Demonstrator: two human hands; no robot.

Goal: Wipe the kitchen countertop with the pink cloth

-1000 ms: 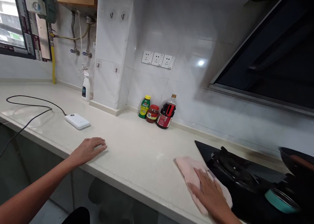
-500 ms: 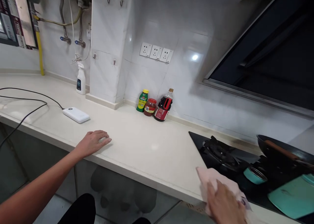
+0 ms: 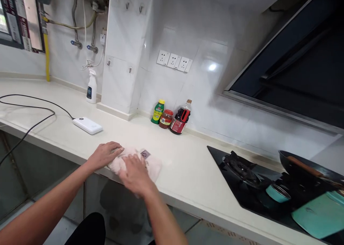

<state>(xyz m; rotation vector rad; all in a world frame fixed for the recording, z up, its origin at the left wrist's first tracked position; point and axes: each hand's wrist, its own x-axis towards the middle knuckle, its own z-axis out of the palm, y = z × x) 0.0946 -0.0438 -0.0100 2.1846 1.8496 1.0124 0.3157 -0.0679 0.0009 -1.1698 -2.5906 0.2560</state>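
While both hands are pressing flat, fingers open, I am logging the right hand [image 3: 135,173] lying on the cloth [image 3: 150,164] at the counter [image 3: 188,166] edge; left hand [image 3: 103,154] touching it at 9 o'clock.

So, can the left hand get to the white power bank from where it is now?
Probably yes: the left hand rests on the pink cloth, and only bare counter lies between it and the power bank.

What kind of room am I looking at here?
A home kitchen, most likely: a gas stove set in the countertop, a wok, and sauce bottles against the tiled wall.
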